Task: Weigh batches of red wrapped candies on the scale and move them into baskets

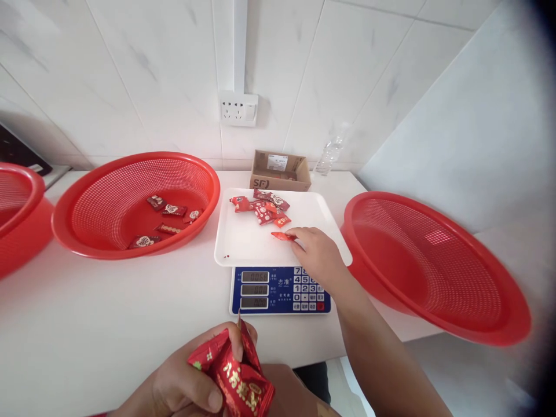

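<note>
My left hand (pixel 186 370) is closed around a shiny red snack bag (pixel 241 379) with gold lettering, low in front of the table edge. Over the white weighing tray (pixel 243 249), my right hand (pixel 313 249) pinches a small red candy packet (pixel 282 236) by its end. Several red wrapped candies (pixel 264 211) lie in a loose pile just beyond it on the tray. Beneath the tray sits a blue digital scale (pixel 282 291); its keypad is partly covered by my right hand and wrist, and its displays are lit dimly.
To the left, a red mesh basket (pixel 99 174) holds several wrapped candies, with part of another red basket (pixel 26 231) beside it. A third red basket (pixel 434 260) stands right. Behind the tray are a cardboard box (pixel 259 174) and a clear plastic bottle (pixel 330 153).
</note>
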The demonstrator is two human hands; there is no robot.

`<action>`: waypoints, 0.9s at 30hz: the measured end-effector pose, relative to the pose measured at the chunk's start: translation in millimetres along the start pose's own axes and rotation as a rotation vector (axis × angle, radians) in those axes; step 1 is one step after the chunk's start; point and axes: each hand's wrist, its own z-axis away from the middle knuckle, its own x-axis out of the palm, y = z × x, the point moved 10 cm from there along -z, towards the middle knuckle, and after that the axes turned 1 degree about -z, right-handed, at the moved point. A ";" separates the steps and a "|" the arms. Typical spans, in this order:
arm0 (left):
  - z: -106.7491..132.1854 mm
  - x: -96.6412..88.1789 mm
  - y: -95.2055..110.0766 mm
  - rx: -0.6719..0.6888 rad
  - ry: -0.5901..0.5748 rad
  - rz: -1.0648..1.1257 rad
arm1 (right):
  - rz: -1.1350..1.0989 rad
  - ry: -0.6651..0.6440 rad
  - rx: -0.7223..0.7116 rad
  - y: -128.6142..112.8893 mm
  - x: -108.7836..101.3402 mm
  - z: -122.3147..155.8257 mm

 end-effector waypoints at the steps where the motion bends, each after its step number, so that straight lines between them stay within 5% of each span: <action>1: -0.7 0.6 0.2 0.002 -0.001 -0.006 | -0.048 0.027 -0.011 -5.1 -7.5 4.0; 4: -5.2 1.7 3.8 0.035 -0.005 -0.026 | -0.258 0.021 -0.180 -39.0 -28.3 26.3; 7: -10.8 -2.4 3.6 0.043 0.015 -0.047 | -0.402 -0.016 -0.544 -92.2 -44.8 66.2; 10: -13.6 -5.5 -4.5 -0.001 -0.014 -0.052 | -0.357 -0.056 -0.719 -119.9 -35.5 99.5; 16: -16.3 -5.9 -15.5 -0.046 -0.034 -0.043 | -0.295 -0.125 -0.679 -125.0 2.2 118.1; 21: -17.0 -1.6 -7.1 -0.029 0.034 -0.059 | -0.436 -0.233 -0.669 -124.9 -3.4 117.4; 24: -14.1 -0.9 -4.6 -0.045 0.048 -0.096 | -0.514 -0.250 -0.581 -105.8 -17.2 97.0; 27: -12.0 -0.9 -3.3 -0.041 0.038 -0.139 | -0.458 -0.174 -0.322 -61.5 -24.1 52.2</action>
